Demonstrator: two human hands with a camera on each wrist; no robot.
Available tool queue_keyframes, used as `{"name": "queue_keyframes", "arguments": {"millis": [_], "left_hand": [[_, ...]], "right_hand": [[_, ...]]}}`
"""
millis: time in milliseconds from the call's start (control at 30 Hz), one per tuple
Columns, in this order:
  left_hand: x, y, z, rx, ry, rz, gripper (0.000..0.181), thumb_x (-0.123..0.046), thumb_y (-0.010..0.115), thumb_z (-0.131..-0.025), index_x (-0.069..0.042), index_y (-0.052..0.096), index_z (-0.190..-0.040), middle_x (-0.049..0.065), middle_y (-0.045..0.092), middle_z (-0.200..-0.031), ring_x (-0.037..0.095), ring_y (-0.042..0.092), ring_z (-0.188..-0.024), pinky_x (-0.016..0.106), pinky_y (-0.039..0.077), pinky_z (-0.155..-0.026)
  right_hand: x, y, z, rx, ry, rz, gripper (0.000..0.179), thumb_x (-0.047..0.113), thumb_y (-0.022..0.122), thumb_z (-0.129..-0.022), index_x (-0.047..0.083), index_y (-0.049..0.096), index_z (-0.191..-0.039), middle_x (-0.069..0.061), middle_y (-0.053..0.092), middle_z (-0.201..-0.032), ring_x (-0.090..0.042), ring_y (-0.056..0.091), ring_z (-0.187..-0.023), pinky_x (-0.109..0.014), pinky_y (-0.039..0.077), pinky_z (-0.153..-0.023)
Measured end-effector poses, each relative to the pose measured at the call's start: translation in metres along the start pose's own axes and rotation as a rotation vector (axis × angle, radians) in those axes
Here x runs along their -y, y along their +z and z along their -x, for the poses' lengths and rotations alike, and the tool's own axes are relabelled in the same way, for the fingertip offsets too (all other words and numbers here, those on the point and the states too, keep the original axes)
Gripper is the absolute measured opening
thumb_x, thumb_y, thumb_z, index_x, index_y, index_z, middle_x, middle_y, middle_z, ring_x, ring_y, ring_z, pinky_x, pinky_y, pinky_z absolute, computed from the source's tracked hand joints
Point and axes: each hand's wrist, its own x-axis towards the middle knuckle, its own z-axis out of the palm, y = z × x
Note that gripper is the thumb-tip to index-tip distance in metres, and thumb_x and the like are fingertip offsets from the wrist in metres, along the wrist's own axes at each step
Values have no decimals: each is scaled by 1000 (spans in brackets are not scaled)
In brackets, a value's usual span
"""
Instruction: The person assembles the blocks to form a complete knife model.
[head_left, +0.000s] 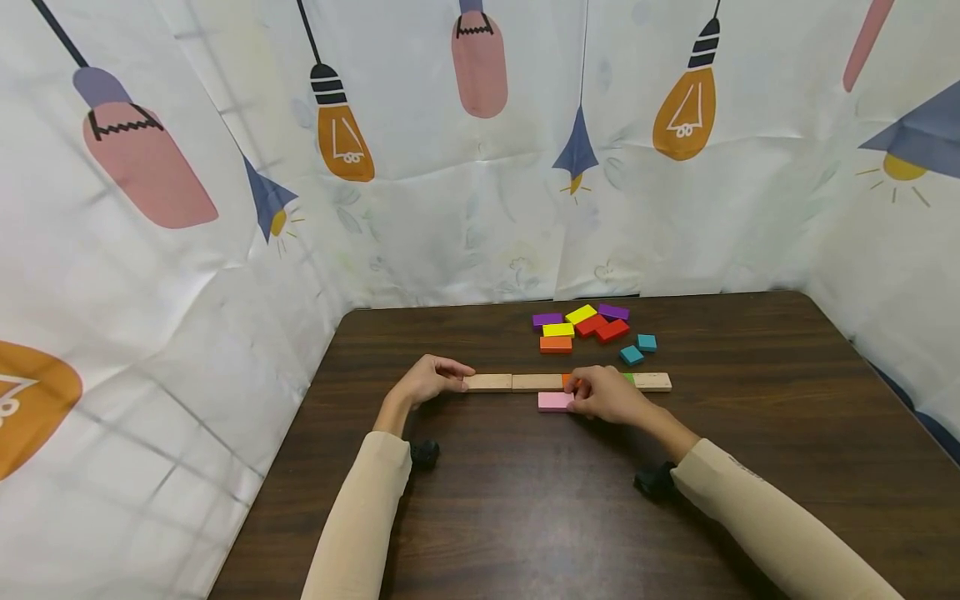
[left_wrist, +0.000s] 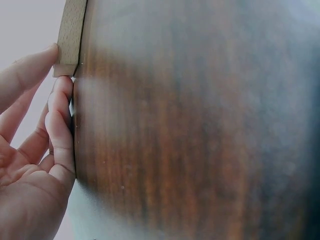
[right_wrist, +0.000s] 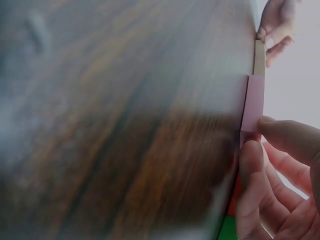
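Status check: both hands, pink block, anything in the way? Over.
Left hand touching left end of block row. Right hand pinching pink block, row's near side. Right hand hides part of row from head view. Loose colored blocks beyond.

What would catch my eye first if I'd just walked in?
Most likely the large orange bulbs printed on the white cloth behind the table. Next, the pink block held by the right hand, in front of a row of blocks whose left end the left hand touches. Bright loose blocks lie beyond that row.
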Motion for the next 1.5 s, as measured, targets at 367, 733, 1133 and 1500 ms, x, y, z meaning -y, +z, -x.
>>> {"name": "queue_keyframes", "arguments": {"millis": [367, 733, 1133, 1500], "left_hand": [[1, 1, 0, 10, -7, 22, 28, -12, 77, -92, -11, 77, -120, 10, 76, -113, 18, 71, -95, 43, 55, -96], [1, 1, 0, 6, -8, 28, 27, -13, 77, -92, -12, 77, -120, 9, 76, -116, 17, 70, -94, 42, 55, -96], [0, 1, 0, 3, -9, 17, 27, -13, 77, -92, -12, 78, -120, 8, 76, -112, 17, 70, -94, 41, 55, -94], [-1, 0, 1, 7, -4, 25, 28, -12, 77, -92, -11, 77, -120, 9, 76, -113, 17, 71, -94, 41, 55, -93]], "right_hand": [[2, 3, -6, -1, -2, -26, 16, 17, 81, -89, 14, 70, -100, 2, 64, -70, -13, 58, -57, -29, 49, -59], [6, 5, -11, -8, 21, -32, 15, 18, 81, -89, 14, 70, -99, 2, 64, -71, -14, 59, -57, -30, 50, -60], [8, 5, -10, -12, 32, -45, 16, 18, 81, -89, 13, 70, -100, 1, 65, -71, -15, 60, -57, -30, 51, -60], [7, -19, -17, -28, -39, -63, 21, 18, 80, -90, 8, 71, -107, -1, 67, -77, -16, 61, -64, -31, 52, -63]]}}
